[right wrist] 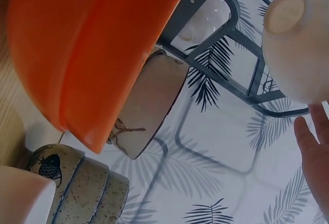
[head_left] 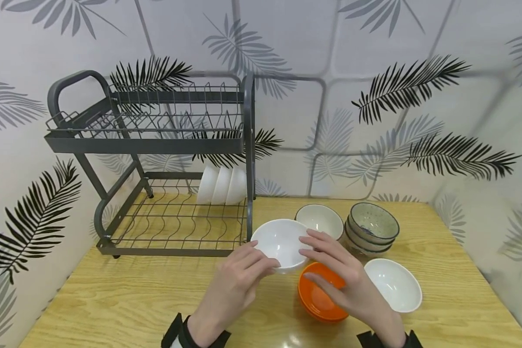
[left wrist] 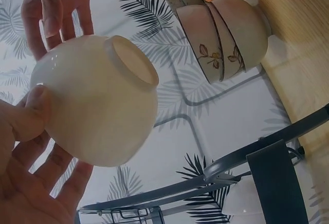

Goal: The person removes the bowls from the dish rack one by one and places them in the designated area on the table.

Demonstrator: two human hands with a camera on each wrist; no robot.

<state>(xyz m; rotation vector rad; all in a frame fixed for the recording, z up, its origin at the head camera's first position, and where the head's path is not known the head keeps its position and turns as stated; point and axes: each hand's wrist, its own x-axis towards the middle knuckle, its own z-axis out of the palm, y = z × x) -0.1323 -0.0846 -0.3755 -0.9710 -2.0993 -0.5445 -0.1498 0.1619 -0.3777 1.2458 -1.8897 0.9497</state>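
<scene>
Left hand point(head_left: 232, 285): thumb and fingers clamped on the white bowl point(head_left: 282, 243) rim, lifted above the table point(head_left: 126, 299).
Right hand point(head_left: 343, 280): fingers straight, fingertips touching the bowl's far rim.
Room: dish rack point(head_left: 174, 159) just left, orange bowls point(head_left: 319, 302) right below.

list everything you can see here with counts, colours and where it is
glossy white ceramic bowl: 1, white, held up in both hands in front of the rack
grey two-tier metal dish rack: 1, dark grey, left side of the table
white bowls on edge: 3, white, lower tier of the rack, at the back right
orange bowls: 2 stacked, orange, on the table under the right hand
speckled grey-green bowls: about 3 stacked, back right
cream bowls: 2 nested, behind the held bowl
shallow white bowl: 1, white, right of the orange stack
light wooden table: 1
leaf-print wall: grey and black
left hand: grips bowl rim
right hand: fingers on bowl
</scene>
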